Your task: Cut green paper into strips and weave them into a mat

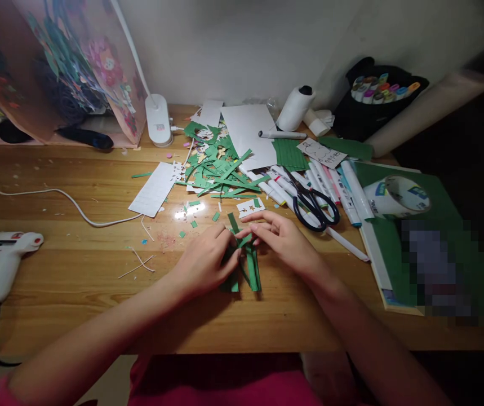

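Note:
Several narrow green paper strips (252, 265) are bunched over the wooden table in front of me, their lower ends pointing toward me. My left hand (210, 254) is closed on the bunch from the left, thumb and fingers pinching the strips. From the right, my right hand (278, 237) pinches a short strip that crosses the others, thumb against forefinger. One strip end sticks up between the two hands. Part of the bunch is hidden behind my left fingers. A small white card with star cut-outs (248, 208) lies just beyond my fingertips.
Behind my hands lies a heap of green paper scraps (212, 163). Black-handled scissors (315, 206) rest on several markers to the right, near a tape roll (398, 195). A glue gun (3, 265) is at the left, and a white cable (72, 203) crosses the table.

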The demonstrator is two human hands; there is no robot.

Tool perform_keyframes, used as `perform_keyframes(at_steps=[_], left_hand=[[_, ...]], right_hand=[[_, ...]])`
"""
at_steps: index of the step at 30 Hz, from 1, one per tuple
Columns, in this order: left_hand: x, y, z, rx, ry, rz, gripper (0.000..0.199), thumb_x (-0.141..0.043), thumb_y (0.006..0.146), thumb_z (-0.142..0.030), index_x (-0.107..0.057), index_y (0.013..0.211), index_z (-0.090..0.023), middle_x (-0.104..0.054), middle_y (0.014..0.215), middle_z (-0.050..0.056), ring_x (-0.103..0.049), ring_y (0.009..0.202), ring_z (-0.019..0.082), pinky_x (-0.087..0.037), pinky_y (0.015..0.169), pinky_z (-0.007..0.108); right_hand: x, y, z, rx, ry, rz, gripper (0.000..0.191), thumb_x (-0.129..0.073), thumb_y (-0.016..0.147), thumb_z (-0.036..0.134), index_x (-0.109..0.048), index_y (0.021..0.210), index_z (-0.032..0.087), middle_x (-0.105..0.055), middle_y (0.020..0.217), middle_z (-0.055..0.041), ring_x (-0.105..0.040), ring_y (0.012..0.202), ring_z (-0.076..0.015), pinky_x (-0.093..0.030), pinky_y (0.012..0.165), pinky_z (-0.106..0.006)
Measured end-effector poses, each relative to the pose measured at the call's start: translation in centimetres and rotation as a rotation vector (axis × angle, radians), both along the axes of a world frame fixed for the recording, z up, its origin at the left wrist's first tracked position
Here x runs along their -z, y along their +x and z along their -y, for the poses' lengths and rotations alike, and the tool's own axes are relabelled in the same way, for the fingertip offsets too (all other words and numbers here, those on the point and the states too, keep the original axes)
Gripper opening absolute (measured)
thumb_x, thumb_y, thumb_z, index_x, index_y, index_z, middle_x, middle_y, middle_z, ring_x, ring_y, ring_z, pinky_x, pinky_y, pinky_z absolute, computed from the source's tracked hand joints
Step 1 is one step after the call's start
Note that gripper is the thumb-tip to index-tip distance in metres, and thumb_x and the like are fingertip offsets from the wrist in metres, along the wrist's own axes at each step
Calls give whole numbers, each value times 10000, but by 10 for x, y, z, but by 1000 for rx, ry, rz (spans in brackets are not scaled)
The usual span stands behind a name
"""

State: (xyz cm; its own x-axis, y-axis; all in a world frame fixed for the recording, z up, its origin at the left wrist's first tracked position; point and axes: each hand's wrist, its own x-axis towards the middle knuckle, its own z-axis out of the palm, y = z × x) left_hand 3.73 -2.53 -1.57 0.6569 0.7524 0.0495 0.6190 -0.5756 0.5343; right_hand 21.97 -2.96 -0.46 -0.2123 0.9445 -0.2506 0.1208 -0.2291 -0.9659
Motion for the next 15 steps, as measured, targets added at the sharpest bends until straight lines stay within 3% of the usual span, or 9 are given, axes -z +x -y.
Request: perform_keyframes(at_steps=[7, 15], left_hand=[[0, 1, 1, 3, 33, -43, 145, -419, 888, -261, -504, 847, -150, -542, 858, 73, -520, 752, 177, -450, 656, 321], [8, 4, 1, -48, 68, -39, 121, -456, 892, -254, -524, 930, -161, -568, 837, 42, -522, 724, 164, -413, 617, 285]], right_hand=[[-5, 7, 2, -15, 19, 108, 163, -531, 848, 305, -607, 918, 178, -710, 861, -59, -677, 824, -185, -517, 756, -314], [-2, 10, 7, -185, 259, 510, 149, -583, 723, 82, -627, 798, 202, -668, 808, -5, -614, 766, -154, -465, 684, -262]])
